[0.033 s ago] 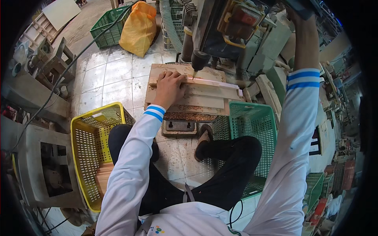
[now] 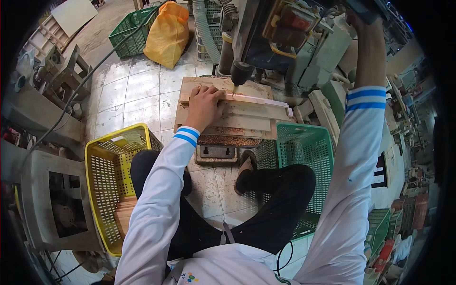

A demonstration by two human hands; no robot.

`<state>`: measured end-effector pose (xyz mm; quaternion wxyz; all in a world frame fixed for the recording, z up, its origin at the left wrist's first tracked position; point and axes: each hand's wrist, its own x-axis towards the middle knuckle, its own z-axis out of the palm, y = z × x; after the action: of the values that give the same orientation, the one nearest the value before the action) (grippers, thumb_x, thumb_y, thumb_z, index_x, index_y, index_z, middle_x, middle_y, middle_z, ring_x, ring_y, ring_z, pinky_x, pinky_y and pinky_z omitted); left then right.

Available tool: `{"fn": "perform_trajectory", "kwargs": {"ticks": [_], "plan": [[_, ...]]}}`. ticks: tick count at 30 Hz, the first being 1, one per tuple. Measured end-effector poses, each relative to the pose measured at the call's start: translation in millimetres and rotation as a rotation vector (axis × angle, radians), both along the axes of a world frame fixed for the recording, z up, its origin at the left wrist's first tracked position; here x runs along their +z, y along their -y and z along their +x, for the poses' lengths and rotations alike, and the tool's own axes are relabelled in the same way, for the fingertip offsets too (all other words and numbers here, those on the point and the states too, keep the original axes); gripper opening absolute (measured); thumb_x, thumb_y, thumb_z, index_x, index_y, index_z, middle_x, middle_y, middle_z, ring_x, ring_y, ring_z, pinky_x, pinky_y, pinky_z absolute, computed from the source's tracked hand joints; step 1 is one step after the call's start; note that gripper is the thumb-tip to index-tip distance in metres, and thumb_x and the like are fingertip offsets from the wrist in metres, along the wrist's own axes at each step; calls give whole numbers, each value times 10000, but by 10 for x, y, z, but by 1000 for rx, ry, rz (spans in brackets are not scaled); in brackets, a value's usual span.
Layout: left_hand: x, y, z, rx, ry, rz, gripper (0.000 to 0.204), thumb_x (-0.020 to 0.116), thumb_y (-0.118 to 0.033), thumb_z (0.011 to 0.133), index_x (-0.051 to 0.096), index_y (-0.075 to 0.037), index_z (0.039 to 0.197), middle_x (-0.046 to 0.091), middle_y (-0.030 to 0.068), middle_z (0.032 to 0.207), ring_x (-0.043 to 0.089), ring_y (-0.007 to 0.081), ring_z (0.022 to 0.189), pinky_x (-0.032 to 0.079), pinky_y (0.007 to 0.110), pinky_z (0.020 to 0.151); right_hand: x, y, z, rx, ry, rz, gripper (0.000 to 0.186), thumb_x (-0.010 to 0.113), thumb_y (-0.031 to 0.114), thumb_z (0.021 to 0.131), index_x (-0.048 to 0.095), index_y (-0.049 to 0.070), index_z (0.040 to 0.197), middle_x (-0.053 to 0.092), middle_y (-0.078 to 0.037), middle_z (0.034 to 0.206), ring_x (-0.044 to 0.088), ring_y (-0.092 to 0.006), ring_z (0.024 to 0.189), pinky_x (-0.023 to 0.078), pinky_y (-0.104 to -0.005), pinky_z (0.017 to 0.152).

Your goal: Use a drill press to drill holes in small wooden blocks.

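Note:
My left hand (image 2: 205, 108) lies on a long pale wooden strip (image 2: 254, 100), its fingers bent over it, pressing it on the board-topped work table (image 2: 190, 85) of a drill press. The drill bit (image 2: 235, 89) points down at the strip just right of my fingers, under the dark chuck (image 2: 241, 72). Whether the tip touches the wood I cannot tell. My right arm reaches up beside the machine's head (image 2: 266, 45). Only part of my right hand (image 2: 354, 20) shows near a dark part at the top; its fingers are mostly hidden.
A yellow crate (image 2: 90, 175) with wooden pieces (image 2: 126, 213) stands left of my legs, a green crate (image 2: 327, 156) right. Wood shavings (image 2: 228, 140) lie below the table's front. Beyond are an orange-yellow sack (image 2: 166, 38) and another green crate (image 2: 128, 40). A black cable (image 2: 78, 88) crosses at left.
My right cuff sits very slightly lower. My left hand, the strip and the drill show no visible change.

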<state>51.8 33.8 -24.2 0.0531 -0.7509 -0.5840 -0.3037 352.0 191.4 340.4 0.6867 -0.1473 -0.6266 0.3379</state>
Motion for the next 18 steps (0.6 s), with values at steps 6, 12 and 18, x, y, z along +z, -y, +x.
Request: {"fn": "perform_trajectory", "kwargs": {"ticks": [6, 12, 18], "plan": [[20, 11, 6, 7, -17, -4, 271, 696, -283, 853, 717, -152, 1089, 683, 38, 1106, 611, 248, 1096, 405, 399, 989, 10, 373, -166, -47, -198, -65, 252, 505, 106, 1017, 614, 14, 1224, 645, -129, 1164, 636, -207, 986, 558, -333, 865], [27, 11, -2, 9, -42, -27, 278, 691, -282, 863, 718, -144, 1104, 681, 40, 1111, 606, 244, 1099, 406, 392, 990, -41, 787, -393, -127, -170, -20, 260, 518, 127, 1014, 620, 2, 1217, 664, -107, 1128, 657, -204, 954, 558, -327, 848], [11, -3, -4, -4, -27, -10, 280, 691, -283, 861, 718, -141, 1101, 680, 39, 1108, 604, 245, 1094, 411, 395, 983, -139, 1043, -369, -152, -81, 77, 303, 553, 255, 1017, 641, 35, 1205, 671, -55, 1101, 639, -157, 982, 512, -280, 858]]}}
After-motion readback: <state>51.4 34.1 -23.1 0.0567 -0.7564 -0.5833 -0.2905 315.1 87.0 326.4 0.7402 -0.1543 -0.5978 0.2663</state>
